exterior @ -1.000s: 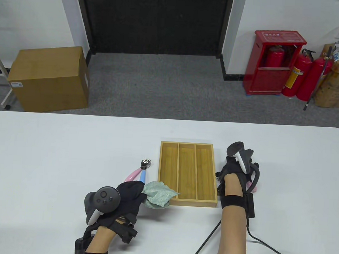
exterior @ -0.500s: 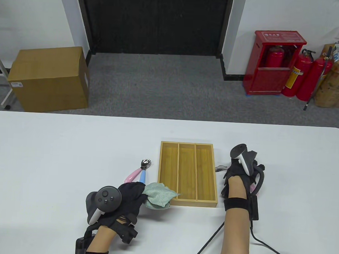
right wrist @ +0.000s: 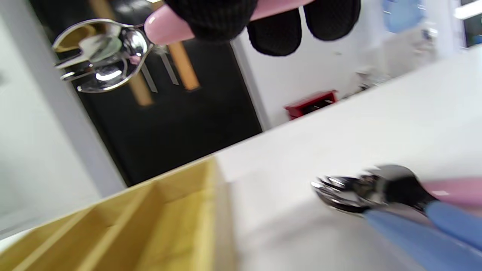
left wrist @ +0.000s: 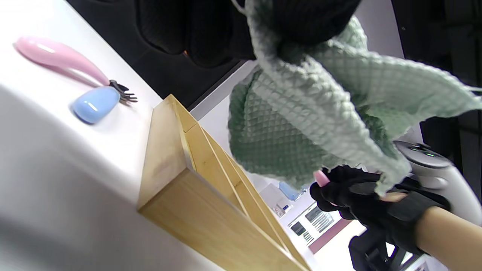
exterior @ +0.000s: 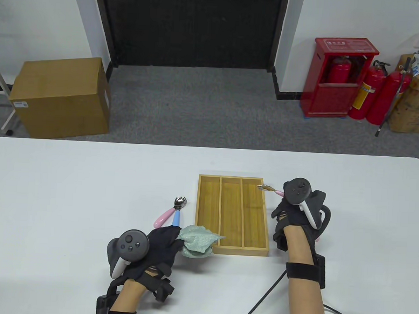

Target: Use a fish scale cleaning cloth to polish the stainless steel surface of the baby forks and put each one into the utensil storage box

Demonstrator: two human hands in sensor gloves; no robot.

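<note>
while the right hand [exterior: 290, 214] pinches a pink-handled baby fork [exterior: 269, 189] over the storage box [exterior: 206, 213] rim, the left hand [exterior: 163, 244] grips the green cleaning cloth [exterior: 198, 242] nearby; next, i'd say, bring them together to polish.

White surface [exterior: 71, 178]. Wooden three-compartment storage box [exterior: 231, 250] lies right of centre, nearer the near edge. Pink-handled fork [exterior: 165, 215] and blue-handled fork [exterior: 176, 216] lie together just left of the box, heads touching. More forks [right wrist: 380, 195] lie right of the box.
</note>
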